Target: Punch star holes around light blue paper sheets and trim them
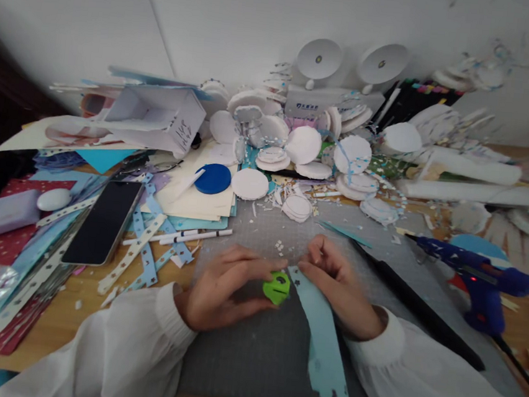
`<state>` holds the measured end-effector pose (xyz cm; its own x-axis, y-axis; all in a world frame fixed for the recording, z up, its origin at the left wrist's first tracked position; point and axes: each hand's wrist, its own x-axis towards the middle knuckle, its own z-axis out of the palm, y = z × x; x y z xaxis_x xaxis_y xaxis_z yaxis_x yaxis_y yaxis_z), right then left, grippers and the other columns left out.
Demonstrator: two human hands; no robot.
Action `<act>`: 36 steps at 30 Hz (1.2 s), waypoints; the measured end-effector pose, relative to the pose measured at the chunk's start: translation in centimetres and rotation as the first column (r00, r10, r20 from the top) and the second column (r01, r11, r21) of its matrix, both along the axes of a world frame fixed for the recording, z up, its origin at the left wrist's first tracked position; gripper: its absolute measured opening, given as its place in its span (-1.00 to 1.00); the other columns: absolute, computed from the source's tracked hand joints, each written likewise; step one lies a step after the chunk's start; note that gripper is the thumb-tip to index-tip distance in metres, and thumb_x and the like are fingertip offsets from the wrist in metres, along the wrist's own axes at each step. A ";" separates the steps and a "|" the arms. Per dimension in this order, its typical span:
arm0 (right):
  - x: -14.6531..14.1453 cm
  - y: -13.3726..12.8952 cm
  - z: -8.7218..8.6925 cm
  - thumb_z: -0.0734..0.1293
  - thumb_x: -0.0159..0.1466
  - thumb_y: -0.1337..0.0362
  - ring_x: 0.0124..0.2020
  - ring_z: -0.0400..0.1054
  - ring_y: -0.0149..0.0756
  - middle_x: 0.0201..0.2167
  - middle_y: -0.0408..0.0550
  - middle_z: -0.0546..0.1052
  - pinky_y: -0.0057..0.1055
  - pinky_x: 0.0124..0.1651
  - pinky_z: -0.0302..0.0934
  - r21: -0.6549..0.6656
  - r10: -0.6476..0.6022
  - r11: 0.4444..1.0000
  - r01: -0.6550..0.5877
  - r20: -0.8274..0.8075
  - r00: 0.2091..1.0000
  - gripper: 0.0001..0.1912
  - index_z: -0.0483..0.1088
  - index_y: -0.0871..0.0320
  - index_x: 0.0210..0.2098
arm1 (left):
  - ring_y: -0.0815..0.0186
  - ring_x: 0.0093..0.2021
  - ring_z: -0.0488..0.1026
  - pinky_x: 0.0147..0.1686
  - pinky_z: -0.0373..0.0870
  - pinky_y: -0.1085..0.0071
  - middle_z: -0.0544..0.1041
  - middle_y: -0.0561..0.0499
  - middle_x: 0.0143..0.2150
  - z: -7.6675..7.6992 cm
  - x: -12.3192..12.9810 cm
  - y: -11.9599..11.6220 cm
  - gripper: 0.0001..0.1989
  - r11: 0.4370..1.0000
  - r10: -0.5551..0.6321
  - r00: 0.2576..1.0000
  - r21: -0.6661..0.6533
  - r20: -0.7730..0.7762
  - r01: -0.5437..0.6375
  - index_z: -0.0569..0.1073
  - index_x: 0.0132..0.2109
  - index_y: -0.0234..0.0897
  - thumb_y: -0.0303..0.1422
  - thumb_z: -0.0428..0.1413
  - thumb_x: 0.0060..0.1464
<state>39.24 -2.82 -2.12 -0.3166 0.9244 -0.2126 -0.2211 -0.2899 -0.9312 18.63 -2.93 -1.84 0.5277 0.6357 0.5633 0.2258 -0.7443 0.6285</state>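
Between the thumb and fingers of my left hand (230,286) is a small green craft punch (277,288), held just above the grey cutting mat (240,358). My right hand (338,283) pinches the upper end of a light blue paper strip (325,342), right beside the punch. Star-shaped holes show near both ends of the strip, which hangs down toward the mat's front edge. Punch and strip look slightly apart. Small pale paper bits (280,246) lie on the mat beyond my hands.
A blue glue gun (481,275) and a long black tool (426,314) lie at the right. Left are a phone (103,223), punched strips (132,254) and a purple case (1,215). White discs (303,145), a blue lid (212,179) and an open box (153,116) stand behind.
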 end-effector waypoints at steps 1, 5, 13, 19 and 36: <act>0.1 0.0 0.1 0.39 0.15 0.18 -0.68 -0.06 -0.55 -0.64 -0.36 0.17 -0.57 -0.64 -0.17 0.002 -0.017 1.000 0.017 -0.004 1.000 -0.63 0.06 0.08 -0.46 | 0.21 -0.13 0.50 -0.13 0.42 0.31 0.55 -0.15 -0.05 0.1 0.0 -0.1 -0.58 0.998 0.006 1.000 -0.062 0.023 -0.005 0.33 -0.03 -0.24 -0.37 0.27 -0.04; 0.4 -0.1 0.6 0.34 0.19 0.17 -0.68 -0.04 -0.52 -0.65 -0.33 0.21 -0.53 -0.63 -0.19 -0.016 0.021 1.000 -0.022 -0.043 0.999 -0.75 0.15 0.06 -0.39 | 0.18 -0.14 0.50 -0.18 0.43 0.33 0.55 -0.19 -0.13 0.2 0.1 -0.6 -0.60 0.917 0.033 0.996 -0.398 0.078 0.001 0.33 -0.05 -0.30 -0.28 0.25 -0.01; 0.6 0.6 -0.2 0.23 0.26 0.10 -0.69 -0.06 -0.50 -0.70 -0.32 0.17 -0.46 -0.58 -0.17 0.077 0.184 0.981 -0.180 -0.052 0.982 -0.78 0.27 0.14 -0.32 | 0.38 -0.49 0.43 -0.38 0.37 0.42 0.56 -0.06 -0.40 -0.2 0.5 1.0 -0.60 0.313 0.359 0.780 -0.853 0.513 0.417 0.37 -0.31 -0.31 -0.06 -0.09 0.21; 0.6 0.8 -0.4 0.21 0.27 0.03 -0.68 0.04 -0.47 -0.67 -0.29 0.26 -0.48 -0.61 -0.09 0.100 0.257 0.961 -0.259 0.035 0.966 -0.53 0.21 0.19 0.05 | 0.46 -0.58 0.36 -0.51 0.25 0.55 0.52 -0.05 -0.55 -0.3 0.4 1.2 -0.52 0.109 0.238 0.851 -0.883 0.469 0.456 0.43 -0.45 -0.37 -0.06 -0.07 0.21; 0.9 1.9 -0.9 0.21 0.16 -0.10 -0.77 0.01 -0.47 -0.72 -0.25 0.30 -0.46 -0.65 -0.09 -0.060 0.177 0.978 -0.201 -0.272 0.946 -0.56 0.35 0.14 -0.23 | 0.31 -0.49 0.38 -0.42 0.22 0.42 0.47 -0.06 -0.51 0.2 0.1 1.2 -0.55 -0.040 0.142 0.736 -0.739 0.662 0.673 0.53 -0.21 -0.39 -0.04 0.07 0.03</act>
